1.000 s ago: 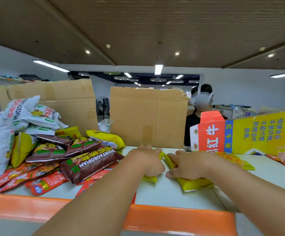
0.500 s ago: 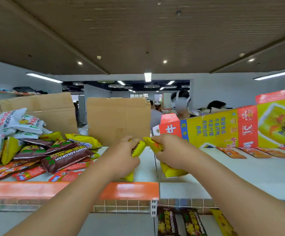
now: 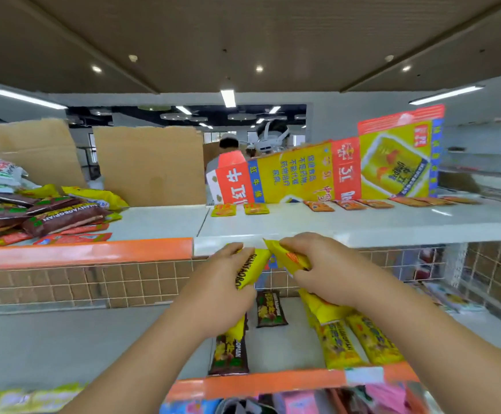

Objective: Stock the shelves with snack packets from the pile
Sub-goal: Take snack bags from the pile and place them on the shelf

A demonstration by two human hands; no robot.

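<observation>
Shop aisle under a brown panelled ceiling with strip lights; a shelving unit fills the foreground

Upper shelf (image 3: 363,227): white deck. Carries two cardboard sheets (image 3: 147,165) standing at the back, a flattened printed carton (image 3: 348,171) leaning upright to their right, and a line of small orange sachets (image 3: 348,205) at the carton's foot.

Lower shelf (image 3: 64,339): grey deck, wire mesh (image 3: 64,285) behind, orange front lip (image 3: 273,383). Holds brown packets (image 3: 270,309) near the centre and a row of yellow packets (image 3: 365,339) just right of them, all lying front to back.

Pile (image 3: 49,216): mixed brown, red, yellow and white snack packets, heaped at the left end of the upper shelf, well apart from the hands.

Left hand (image 3: 228,282): fingers curled round a lettered yellow packet (image 3: 250,268), held in front of the upper shelf's edge.

Right hand (image 3: 321,273): gripping a second yellow packet (image 3: 291,258), its top corner nearly touching the other's. Whether this hand holds more than one cannot be told.

Handling note, as judged: the step in hand is bringing both packets down to the lower shelf. Part them first, then lay each flat, label up, parallel with that row and snug beside it. Set the ends square to the lip without nudging the brown packets
</observation>
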